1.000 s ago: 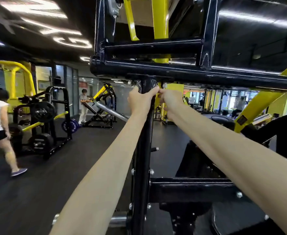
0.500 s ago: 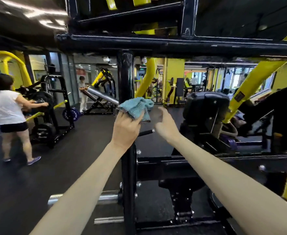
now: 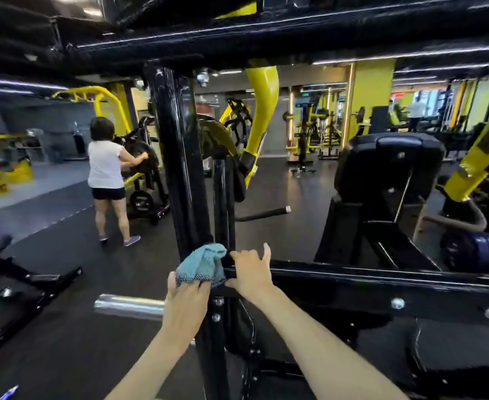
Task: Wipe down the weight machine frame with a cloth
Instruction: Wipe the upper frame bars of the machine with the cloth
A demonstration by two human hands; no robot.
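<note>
A black weight machine frame fills the view: a thick upright post [image 3: 176, 157] in the middle and a horizontal crossbar [image 3: 381, 284] running right from it. A bunched light-blue cloth [image 3: 201, 262] lies against the post where the crossbar joins it. My left hand [image 3: 187, 301] grips the cloth from below. My right hand [image 3: 250, 272] curls over the left end of the crossbar, right beside the cloth, with one finger lifted.
A chrome plate peg [image 3: 127, 306] sticks out left below the cloth. A black padded seat back [image 3: 387, 166] and yellow lever arms [image 3: 480, 157] stand to the right. A person in a white shirt [image 3: 106, 166] works at another machine at the left, on dark rubber floor.
Both hands have come down the post from its top to the crossbar joint, the left carrying the cloth. My right hand, open in the air half a second ago, now holds the crossbar.
</note>
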